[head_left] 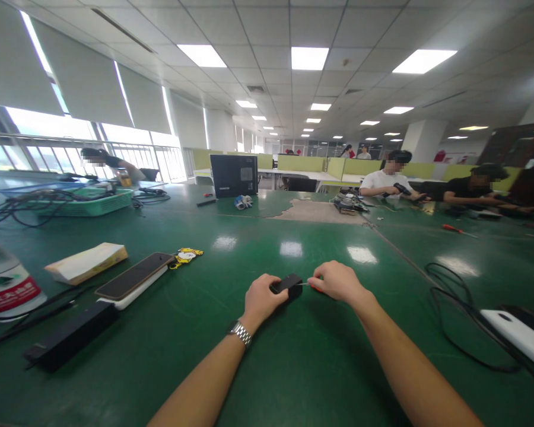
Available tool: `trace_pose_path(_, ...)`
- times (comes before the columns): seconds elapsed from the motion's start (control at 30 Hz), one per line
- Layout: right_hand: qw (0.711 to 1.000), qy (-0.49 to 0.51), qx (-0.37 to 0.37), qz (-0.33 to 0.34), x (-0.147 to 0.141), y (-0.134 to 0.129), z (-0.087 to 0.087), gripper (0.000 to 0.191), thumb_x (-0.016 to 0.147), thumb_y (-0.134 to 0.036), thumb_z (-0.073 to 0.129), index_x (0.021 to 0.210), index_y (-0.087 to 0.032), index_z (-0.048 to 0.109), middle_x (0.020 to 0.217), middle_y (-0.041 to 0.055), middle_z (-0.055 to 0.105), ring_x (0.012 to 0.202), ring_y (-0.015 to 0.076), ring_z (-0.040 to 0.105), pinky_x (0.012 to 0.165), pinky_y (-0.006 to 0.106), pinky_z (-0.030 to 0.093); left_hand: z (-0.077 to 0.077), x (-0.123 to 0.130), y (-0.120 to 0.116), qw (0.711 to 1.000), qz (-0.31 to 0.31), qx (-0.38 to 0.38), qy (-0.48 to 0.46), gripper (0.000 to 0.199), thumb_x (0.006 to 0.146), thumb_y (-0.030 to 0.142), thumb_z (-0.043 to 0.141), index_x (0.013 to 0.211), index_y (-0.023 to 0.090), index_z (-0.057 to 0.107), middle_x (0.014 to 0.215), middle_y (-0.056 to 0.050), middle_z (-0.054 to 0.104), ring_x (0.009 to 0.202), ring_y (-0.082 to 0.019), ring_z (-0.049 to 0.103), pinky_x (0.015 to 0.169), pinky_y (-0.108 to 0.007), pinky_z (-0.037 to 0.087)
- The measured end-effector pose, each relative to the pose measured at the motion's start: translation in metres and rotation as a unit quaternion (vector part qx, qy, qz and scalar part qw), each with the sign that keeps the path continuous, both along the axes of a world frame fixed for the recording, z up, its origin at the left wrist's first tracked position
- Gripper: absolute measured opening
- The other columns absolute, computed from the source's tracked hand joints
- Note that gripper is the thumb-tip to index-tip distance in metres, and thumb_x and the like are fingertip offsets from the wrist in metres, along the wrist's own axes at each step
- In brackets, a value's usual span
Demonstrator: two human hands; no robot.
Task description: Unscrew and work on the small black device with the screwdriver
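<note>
On the green table [267,367], my left hand [264,298] grips a small black box-shaped device [289,283], thumb along its near side. A metal watch circles the left wrist. My right hand [336,280] is closed around a screwdriver [315,288] with an orange-red handle, most of it hidden by the fingers. Its thin metal shaft points left, and the tip meets the right end of the device. Whether the tip sits in a screw or a seam is too small to tell.
To the left are a phone [136,276], a black power adapter [73,335], a tissue pack [88,263] and a water bottle [9,284]. A green basket [86,201] holds cables. Black cables [445,296] and a white device [518,338] lie right. Co-workers sit at the far right.
</note>
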State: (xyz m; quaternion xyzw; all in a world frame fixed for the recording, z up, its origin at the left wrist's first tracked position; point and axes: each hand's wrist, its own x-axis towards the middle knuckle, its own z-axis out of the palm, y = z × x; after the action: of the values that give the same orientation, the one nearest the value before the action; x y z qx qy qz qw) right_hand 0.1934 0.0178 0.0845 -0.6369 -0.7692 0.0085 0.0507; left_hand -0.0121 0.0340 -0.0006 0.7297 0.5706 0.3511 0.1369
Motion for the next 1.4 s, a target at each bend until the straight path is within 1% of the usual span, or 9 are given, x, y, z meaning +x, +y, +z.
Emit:
trace_pose_path(0.23, 0.999, -0.022, 0.013, -0.024, -0.008, -0.006, 0.003, 0.030, 0.085, -0.045, 0.052, 0.082, -0.026, 0.075, 0.088, 0.0083, 0.072, 0.088, 0.0248, 0.065, 0.069, 0.030, 0.044, -0.002, -0.001, 0.001, 1.000, -0.009, 0.005, 0.000, 0.027, 0.074, 0.036, 0.070, 0.094, 0.019, 0.070, 0.090, -0.004, 0.068, 0.083, -0.020, 0.062, 0.071, -0.026, 0.046)
trace_pose_path(0.43, 0.997, -0.044, 0.015, -0.060, -0.026, -0.015, -0.002, 0.029, 0.084, -0.041, 0.054, 0.086, -0.020, 0.073, 0.090, 0.0142, 0.072, 0.087, 0.0298, 0.067, 0.070, 0.035, 0.046, -0.004, -0.002, 0.002, 0.999, -0.044, 0.026, 0.000, 0.027, 0.071, 0.036, 0.072, 0.092, 0.019, 0.070, 0.086, -0.003, 0.067, 0.081, -0.019, 0.061, 0.070, -0.026, 0.045)
trace_pose_path(0.57, 0.997, -0.042, 0.007, -0.060, -0.028, -0.016, -0.004, 0.031, 0.087, -0.039, 0.050, 0.089, -0.018, 0.073, 0.093, 0.0157, 0.071, 0.089, 0.0298, 0.067, 0.071, 0.035, 0.047, -0.005, -0.003, 0.003, 0.998, -0.050, 0.028, -0.005, 0.028, 0.072, 0.038, 0.071, 0.092, 0.018, 0.071, 0.087, -0.004, 0.067, 0.081, -0.020, 0.062, 0.072, -0.027, 0.046)
trace_pose_path(0.67, 0.999, -0.031, -0.007, -0.044, -0.020, -0.011, -0.009, 0.032, 0.088, -0.040, 0.047, 0.090, -0.020, 0.072, 0.094, 0.0137, 0.071, 0.089, 0.0278, 0.067, 0.070, 0.033, 0.046, -0.005, -0.003, 0.004, 0.998, -0.055, 0.024, -0.008, 0.028, 0.071, 0.036, 0.071, 0.093, 0.019, 0.071, 0.089, -0.004, 0.068, 0.083, -0.021, 0.063, 0.073, -0.027, 0.047)
trace_pose_path(0.77, 0.998, 0.000, -0.059, -0.005, -0.009, -0.002, -0.022, 0.032, 0.087, -0.042, 0.046, 0.091, -0.023, 0.071, 0.095, 0.0098, 0.072, 0.087, 0.0250, 0.066, 0.066, 0.030, 0.044, -0.004, -0.003, 0.005, 0.998, -0.059, 0.018, -0.008, 0.029, 0.072, 0.034, 0.071, 0.096, 0.019, 0.071, 0.091, -0.004, 0.068, 0.085, -0.021, 0.063, 0.074, -0.027, 0.048)
trace_pose_path(0.9, 0.990, 0.036, -0.130, 0.040, -0.004, 0.010, -0.039, 0.024, 0.084, -0.038, 0.051, 0.083, -0.024, 0.070, 0.081, 0.0036, 0.072, 0.078, 0.0199, 0.066, 0.062, 0.026, 0.041, -0.003, -0.004, 0.004, 0.998, -0.066, 0.015, -0.003, 0.033, 0.072, 0.034, 0.070, 0.102, 0.020, 0.069, 0.091, -0.005, 0.066, 0.086, -0.021, 0.062, 0.076, -0.028, 0.048)
trace_pose_path(1.17, 0.991, 0.055, -0.113, 0.051, -0.005, 0.015, -0.049, 0.024, 0.082, -0.040, 0.052, 0.081, -0.023, 0.069, 0.079, 0.0016, 0.072, 0.079, 0.0187, 0.065, 0.058, 0.024, 0.034, -0.002, -0.002, 0.000, 0.998, -0.053, 0.007, 0.023, 0.038, 0.073, 0.043, 0.070, 0.103, 0.022, 0.068, 0.094, -0.005, 0.067, 0.089, -0.023, 0.062, 0.072, -0.027, 0.046)
trace_pose_path(1.3, 0.991, 0.066, -0.106, 0.050, -0.005, 0.015, -0.050, 0.022, 0.080, -0.039, 0.055, 0.078, -0.023, 0.068, 0.077, 0.0011, 0.071, 0.077, 0.0179, 0.064, 0.057, 0.024, 0.033, -0.002, 0.000, -0.001, 0.999, -0.047, -0.003, 0.019, 0.037, 0.075, 0.039, 0.068, 0.107, 0.020, 0.067, 0.101, -0.005, 0.069, 0.092, -0.023, 0.063, 0.079, -0.028, 0.047)
trace_pose_path(1.4, 0.990, 0.081, -0.107, 0.046, -0.001, 0.018, -0.049, 0.020, 0.077, -0.040, 0.059, 0.073, -0.022, 0.067, 0.074, 0.0008, 0.069, 0.071, 0.0167, 0.062, 0.055, 0.023, 0.033, -0.001, 0.001, -0.001, 0.999, -0.049, -0.008, 0.022, 0.036, 0.076, 0.037, 0.066, 0.108, 0.020, 0.067, 0.102, -0.005, 0.070, 0.091, -0.023, 0.063, 0.079, -0.028, 0.046)
